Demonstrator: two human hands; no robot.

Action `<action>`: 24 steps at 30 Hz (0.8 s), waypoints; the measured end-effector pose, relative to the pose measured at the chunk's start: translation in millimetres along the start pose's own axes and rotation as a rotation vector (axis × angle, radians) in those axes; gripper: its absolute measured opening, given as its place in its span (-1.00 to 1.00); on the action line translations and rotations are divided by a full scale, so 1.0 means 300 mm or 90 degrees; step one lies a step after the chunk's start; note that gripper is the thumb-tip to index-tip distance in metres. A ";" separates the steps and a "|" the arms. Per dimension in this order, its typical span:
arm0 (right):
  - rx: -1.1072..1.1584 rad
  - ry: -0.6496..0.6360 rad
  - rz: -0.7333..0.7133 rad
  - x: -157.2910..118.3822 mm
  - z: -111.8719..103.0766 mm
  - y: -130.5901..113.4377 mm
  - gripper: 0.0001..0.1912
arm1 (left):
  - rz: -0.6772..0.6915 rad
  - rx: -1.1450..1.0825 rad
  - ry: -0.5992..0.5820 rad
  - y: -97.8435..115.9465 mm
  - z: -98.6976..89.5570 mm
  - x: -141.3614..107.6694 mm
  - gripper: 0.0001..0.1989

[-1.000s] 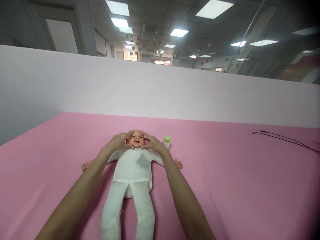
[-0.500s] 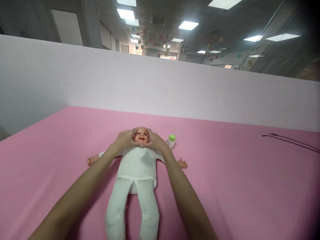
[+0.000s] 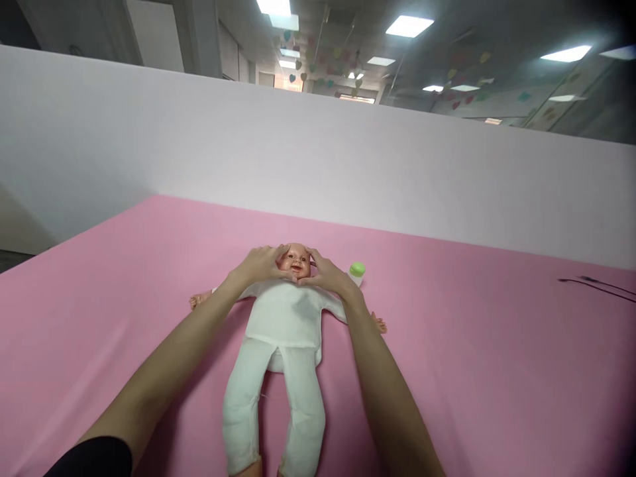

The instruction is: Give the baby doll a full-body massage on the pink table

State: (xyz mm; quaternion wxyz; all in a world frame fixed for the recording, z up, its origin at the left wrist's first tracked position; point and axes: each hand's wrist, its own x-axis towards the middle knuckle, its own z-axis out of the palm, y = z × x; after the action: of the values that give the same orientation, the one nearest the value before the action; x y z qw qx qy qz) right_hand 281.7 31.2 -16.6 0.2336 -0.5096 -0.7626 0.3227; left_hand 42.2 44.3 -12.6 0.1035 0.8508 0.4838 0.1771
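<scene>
Your view has swung since the earlier frame, so the doll (image 3: 285, 321) sits further right and higher in the picture, and a dark sleeve (image 3: 94, 457) now shows at the lower left. Your left hand (image 3: 263, 264) and right hand (image 3: 330, 275) frame the doll's head (image 3: 297, 262) — thumb and fingers of each spread in a wide curve, fingertips by the forehead, thumbs near the chin. You cannot tell from here how firmly either one presses. On its back, the doll lies on the pink cover (image 3: 472, 364), arms stretched out to both sides and partly crossed by your forearms. Just beside your right wrist stands the green-lidded jar (image 3: 357, 269), its lower part mostly hidden — that is your tightest side. Past it, a broad stretch of pink runs to the dark cords (image 3: 596, 285) at the far right. Beyond the head, a strip of cover reaches the white wall (image 3: 322, 159); to your left, the slanting edge is well apart from your hand.
</scene>
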 end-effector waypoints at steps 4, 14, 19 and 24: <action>-0.085 0.026 0.022 0.009 0.014 -0.016 -0.06 | 0.006 0.071 0.022 0.003 0.020 0.005 -0.21; -0.011 0.014 -0.004 0.006 0.002 0.006 -0.32 | 0.109 0.171 -0.015 -0.082 0.044 0.014 -0.59; -0.008 0.041 0.008 0.000 0.046 -0.027 -0.15 | 0.056 0.060 -0.005 -0.064 0.079 -0.019 -0.54; 0.006 0.089 0.033 -0.055 0.131 0.001 -0.05 | -0.025 -0.051 0.003 -0.066 0.162 -0.091 -0.34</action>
State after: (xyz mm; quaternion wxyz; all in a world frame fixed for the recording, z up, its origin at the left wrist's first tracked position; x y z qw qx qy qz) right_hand 261.1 5.9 -44.0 0.2802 -0.5497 -0.7293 0.2956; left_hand 33.4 30.7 -69.5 0.1397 0.8358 0.4935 0.1958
